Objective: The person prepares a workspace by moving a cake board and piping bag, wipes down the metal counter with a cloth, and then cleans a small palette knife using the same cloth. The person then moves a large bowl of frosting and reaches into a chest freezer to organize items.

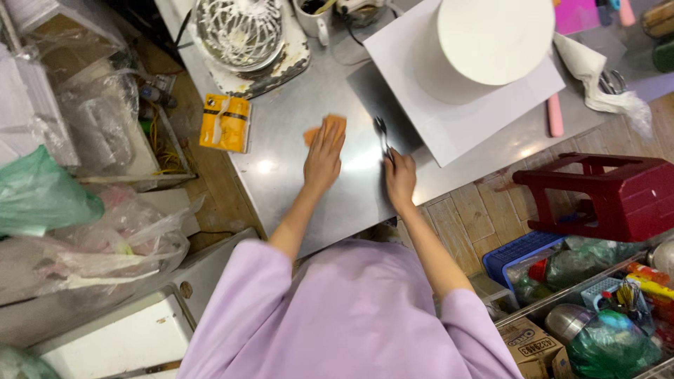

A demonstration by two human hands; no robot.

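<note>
Left hand (324, 158) presses flat, fingers spread, on an orange cloth (328, 129) lying on the steel table (295, 168); right hand (400, 179) is closed around metal scissors (382, 133), lifting them off the surface, beside the white cake (484, 49).

Loose lilac top, short wide sleeves, bare forearms, no rings visible

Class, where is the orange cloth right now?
In the head view, the orange cloth lies on the steel table, under the left hand, between the yellow packet and the white cake.
</note>
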